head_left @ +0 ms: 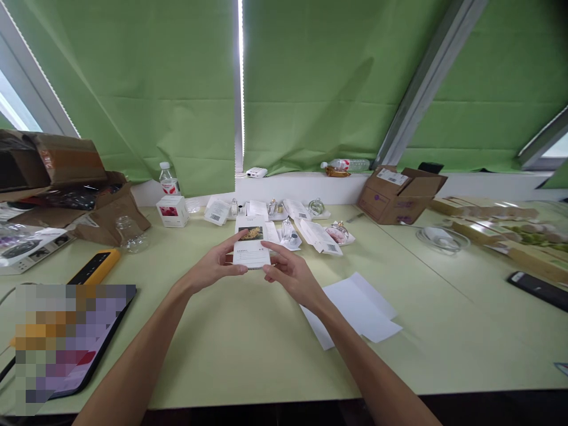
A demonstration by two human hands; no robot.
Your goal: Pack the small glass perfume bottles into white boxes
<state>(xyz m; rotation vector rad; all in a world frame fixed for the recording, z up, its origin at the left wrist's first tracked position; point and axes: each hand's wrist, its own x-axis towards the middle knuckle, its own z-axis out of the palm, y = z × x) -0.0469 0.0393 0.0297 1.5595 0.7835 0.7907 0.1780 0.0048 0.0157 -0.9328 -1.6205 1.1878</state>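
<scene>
Both my hands hold a small white box (251,253) just above the pale green table (248,355). My left hand (216,266) grips its left side, thumb under the near edge, fingers closed round it. My right hand (290,273) holds the right side with thumb and fingers pinched on it. The box's open flap, printed with a yellow flower picture (251,232), points away from me. Behind it lie several flattened white boxes (318,236) and small glass bottles (316,206).
White sheets of paper (359,307) lie right of my right arm. A tablet (71,343) and a yellow device (95,267) sit at the left. A white box with a red picture (172,210), a water bottle (168,178), cardboard boxes (399,195) and a black remote (536,288) stand around.
</scene>
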